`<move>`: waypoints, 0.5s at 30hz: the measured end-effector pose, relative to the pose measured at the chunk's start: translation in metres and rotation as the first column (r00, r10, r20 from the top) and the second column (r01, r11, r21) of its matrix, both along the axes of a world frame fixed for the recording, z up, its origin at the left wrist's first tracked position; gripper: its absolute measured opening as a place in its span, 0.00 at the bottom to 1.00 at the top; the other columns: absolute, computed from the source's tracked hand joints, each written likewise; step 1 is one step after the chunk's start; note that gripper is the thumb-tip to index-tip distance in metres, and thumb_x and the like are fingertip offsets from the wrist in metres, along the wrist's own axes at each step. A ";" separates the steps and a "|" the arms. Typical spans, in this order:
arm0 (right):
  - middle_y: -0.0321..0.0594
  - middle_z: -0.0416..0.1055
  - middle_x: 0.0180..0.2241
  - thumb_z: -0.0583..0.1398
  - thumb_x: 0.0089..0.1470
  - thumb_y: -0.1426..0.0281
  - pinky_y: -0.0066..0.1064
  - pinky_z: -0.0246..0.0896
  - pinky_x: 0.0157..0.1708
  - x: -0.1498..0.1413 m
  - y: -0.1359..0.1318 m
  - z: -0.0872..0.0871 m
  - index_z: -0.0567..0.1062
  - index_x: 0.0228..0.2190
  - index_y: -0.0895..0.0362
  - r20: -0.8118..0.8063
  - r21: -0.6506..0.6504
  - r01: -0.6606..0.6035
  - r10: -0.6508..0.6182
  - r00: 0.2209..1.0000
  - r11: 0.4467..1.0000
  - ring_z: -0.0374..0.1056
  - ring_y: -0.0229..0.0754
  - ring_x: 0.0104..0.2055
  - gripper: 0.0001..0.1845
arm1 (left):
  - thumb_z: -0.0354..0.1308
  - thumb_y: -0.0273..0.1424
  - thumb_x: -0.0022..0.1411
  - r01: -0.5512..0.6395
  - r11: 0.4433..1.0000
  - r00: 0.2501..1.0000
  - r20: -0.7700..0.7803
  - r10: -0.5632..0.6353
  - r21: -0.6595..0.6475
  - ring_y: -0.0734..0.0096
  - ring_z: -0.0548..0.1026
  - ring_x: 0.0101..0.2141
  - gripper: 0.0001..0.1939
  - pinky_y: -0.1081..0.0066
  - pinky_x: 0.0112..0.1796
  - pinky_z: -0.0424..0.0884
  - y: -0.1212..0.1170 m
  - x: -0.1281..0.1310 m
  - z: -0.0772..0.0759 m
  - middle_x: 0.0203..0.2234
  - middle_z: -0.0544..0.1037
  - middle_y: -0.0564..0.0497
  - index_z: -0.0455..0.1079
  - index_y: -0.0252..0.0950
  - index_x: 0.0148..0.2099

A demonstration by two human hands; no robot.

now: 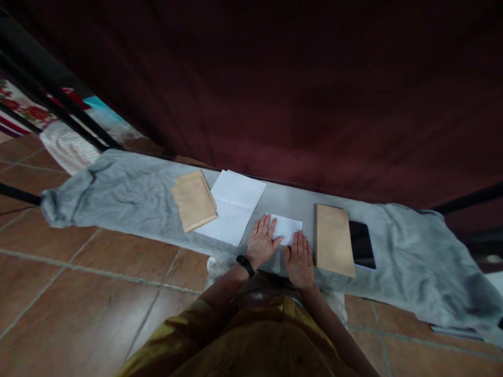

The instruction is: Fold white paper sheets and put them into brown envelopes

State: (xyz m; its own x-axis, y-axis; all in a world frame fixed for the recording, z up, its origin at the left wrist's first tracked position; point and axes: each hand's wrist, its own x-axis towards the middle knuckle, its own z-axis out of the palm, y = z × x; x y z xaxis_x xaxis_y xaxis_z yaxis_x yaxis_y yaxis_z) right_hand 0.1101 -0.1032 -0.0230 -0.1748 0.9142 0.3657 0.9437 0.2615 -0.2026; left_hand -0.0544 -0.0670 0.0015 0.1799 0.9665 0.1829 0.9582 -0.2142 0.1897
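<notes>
A small folded white paper (287, 227) lies on the grey cloth in front of me. Flat on its left side rests my left hand (262, 242), fingers stretched out, a black band around the wrist. My right hand (300, 261) lies with extended fingers at the paper's lower right edge. To the left are larger white sheets (236, 204) with a crease across them. Brown envelopes (194, 201) overlap the left side of these sheets. Right of my right hand sits a stack of brown envelopes (334, 240), partly over a dark-screened phone or tablet (362, 244).
A rumpled grey cloth (133, 188) covers the long narrow surface. Behind it hangs a dark red curtain (275, 104). Black metal bars (58, 99) stand at the left, with a striped cloth (68, 144) beyond. Brown floor tiles (118, 262) lie below.
</notes>
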 end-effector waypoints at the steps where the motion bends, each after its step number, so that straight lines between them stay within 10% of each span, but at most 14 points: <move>1: 0.62 0.52 0.67 0.46 0.68 0.66 0.54 0.52 0.64 0.000 0.000 0.002 0.51 0.67 0.68 -0.002 -0.003 0.006 -0.006 1.000 1.000 0.51 0.56 0.69 0.32 | 0.45 0.48 0.71 0.003 1.000 1.000 -0.001 -0.003 -0.001 0.53 0.48 0.69 0.36 0.52 0.66 0.49 0.000 0.000 0.000 0.70 0.51 0.36 0.50 0.30 0.71; 15: 0.59 0.53 0.67 0.50 0.68 0.67 0.55 0.50 0.63 -0.020 0.038 0.013 0.58 0.65 0.65 0.029 -0.080 -0.137 0.140 0.990 0.987 0.51 0.54 0.69 0.29 | 0.44 0.36 0.70 0.032 0.999 0.999 -0.034 -0.033 -0.044 0.52 0.47 0.69 0.32 0.47 0.66 0.47 0.003 0.001 -0.004 0.70 0.51 0.36 0.48 0.30 0.72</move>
State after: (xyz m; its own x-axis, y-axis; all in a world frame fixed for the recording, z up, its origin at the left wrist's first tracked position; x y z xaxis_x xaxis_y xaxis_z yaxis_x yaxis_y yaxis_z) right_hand 0.0900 -0.0650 -0.0102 -0.3128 0.9057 0.2861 0.9062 0.3748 -0.1956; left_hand -0.0532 -0.0635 -0.0025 0.2166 0.9670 0.1343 0.9571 -0.2375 0.1661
